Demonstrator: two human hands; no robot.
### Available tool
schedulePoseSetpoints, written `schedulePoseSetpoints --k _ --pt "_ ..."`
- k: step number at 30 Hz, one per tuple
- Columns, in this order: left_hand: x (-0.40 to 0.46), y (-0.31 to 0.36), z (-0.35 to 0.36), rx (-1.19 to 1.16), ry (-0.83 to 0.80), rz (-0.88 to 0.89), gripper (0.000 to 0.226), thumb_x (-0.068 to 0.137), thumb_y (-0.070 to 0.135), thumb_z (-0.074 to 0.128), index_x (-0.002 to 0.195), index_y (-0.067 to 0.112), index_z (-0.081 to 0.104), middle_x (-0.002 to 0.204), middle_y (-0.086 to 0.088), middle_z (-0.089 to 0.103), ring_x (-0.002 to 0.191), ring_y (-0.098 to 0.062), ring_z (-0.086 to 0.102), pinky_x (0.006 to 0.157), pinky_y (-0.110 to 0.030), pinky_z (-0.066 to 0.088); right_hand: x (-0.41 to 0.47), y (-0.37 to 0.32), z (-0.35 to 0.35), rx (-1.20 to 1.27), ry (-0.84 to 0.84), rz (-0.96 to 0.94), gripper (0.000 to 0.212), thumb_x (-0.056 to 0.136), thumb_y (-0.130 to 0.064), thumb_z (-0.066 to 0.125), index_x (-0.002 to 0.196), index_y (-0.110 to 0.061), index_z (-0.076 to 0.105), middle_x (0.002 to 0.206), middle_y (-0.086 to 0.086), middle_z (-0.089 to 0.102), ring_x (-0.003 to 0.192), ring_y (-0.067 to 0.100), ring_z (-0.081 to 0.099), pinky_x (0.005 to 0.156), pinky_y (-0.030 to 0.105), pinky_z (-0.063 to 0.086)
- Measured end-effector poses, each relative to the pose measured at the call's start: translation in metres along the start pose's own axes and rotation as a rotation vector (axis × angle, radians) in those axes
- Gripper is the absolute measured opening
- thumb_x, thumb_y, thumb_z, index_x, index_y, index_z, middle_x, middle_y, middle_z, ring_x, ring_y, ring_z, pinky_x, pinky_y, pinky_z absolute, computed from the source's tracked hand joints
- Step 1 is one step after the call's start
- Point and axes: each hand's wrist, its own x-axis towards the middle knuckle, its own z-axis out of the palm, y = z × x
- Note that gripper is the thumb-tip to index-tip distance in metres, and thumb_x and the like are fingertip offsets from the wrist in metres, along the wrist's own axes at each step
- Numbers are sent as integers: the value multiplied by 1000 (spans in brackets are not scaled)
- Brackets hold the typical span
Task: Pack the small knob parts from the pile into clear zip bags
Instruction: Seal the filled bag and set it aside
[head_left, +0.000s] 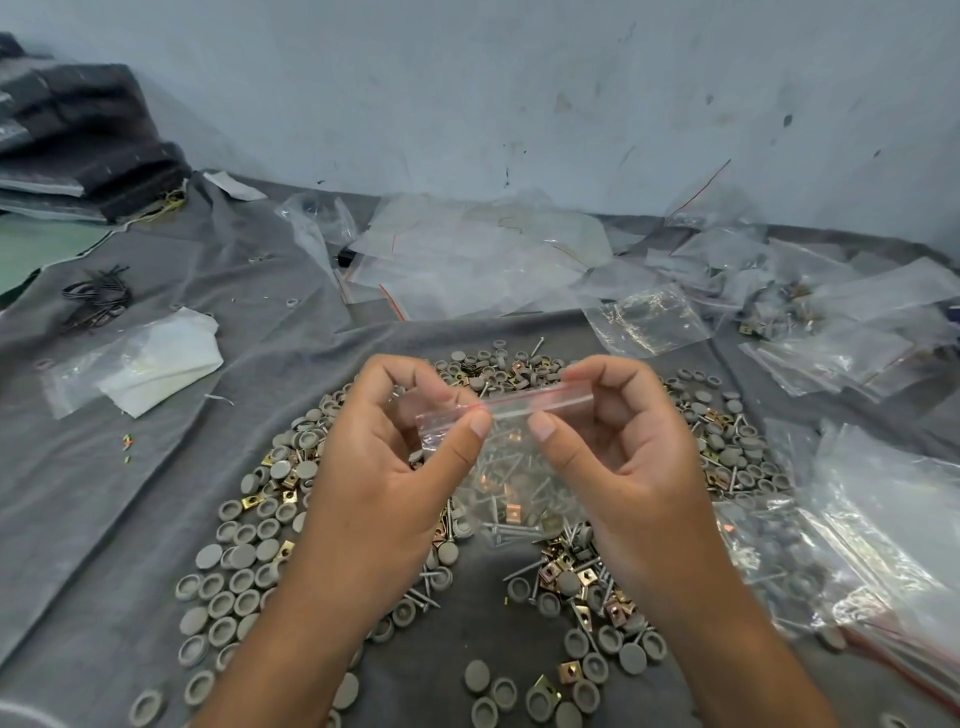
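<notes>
While held: left hand (395, 447) and right hand (618, 441) pinch zip bag (519, 467) top.
Below: knob pile (244, 561) on grey cloth (130, 467).
Around: empty bags (467, 260) behind, filled bags (857, 519) right.

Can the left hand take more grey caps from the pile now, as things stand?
Probably not right away. The left hand pinches the zip bag at its red strip, as does the right hand. The grey caps lie uncovered just below it, so it must first let go.
</notes>
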Motion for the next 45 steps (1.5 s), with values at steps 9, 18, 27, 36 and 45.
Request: schedulePoseSetpoints --k 9,18,27,36,45 --pt "1 -2 2 -35 -34 30 35 78 25 83 102 30 58 93 -7 76 88 -22 74 73 -26 57 0 -1 2 59 -33 -24 26 87 -24 75 107 -32 59 95 2 76 85 13 71 76 22 55" --pt "2 1 -3 -14 22 31 37 73 31 87 91 34 55 89 -5 78 77 -14 74 63 -20 55 1 -5 -10 -55 -63 -28 34 89 -26 75 118 -33 59 104 3 74 90 18 71 76 32 61" --pt "7 2 -11 -87 118 6 47 62 26 83 96 19 52 83 -7 78 76 -15 75 67 -19 56 3 -8 -20 -83 37 -99 30 88 -18 76 113 -27 62 97 5 72 78 20 70 65 20 56" --pt "5 0 -5 -94 65 52 33 76 18 79 87 25 49 84 -6 76 79 -12 72 70 -20 57 2 -7 -14 -13 3 -80 26 86 -30 71 111 -30 63 94 1 66 82 23 65 66 29 59" --pt "0 4 0 8 13 53 25 84 27 75 86 34 51 91 -3 73 78 -23 62 67 -32 56 -2 -13 -9 -133 -31 -96 36 84 -32 77 116 -36 60 103 -2 75 92 22 74 74 35 63"
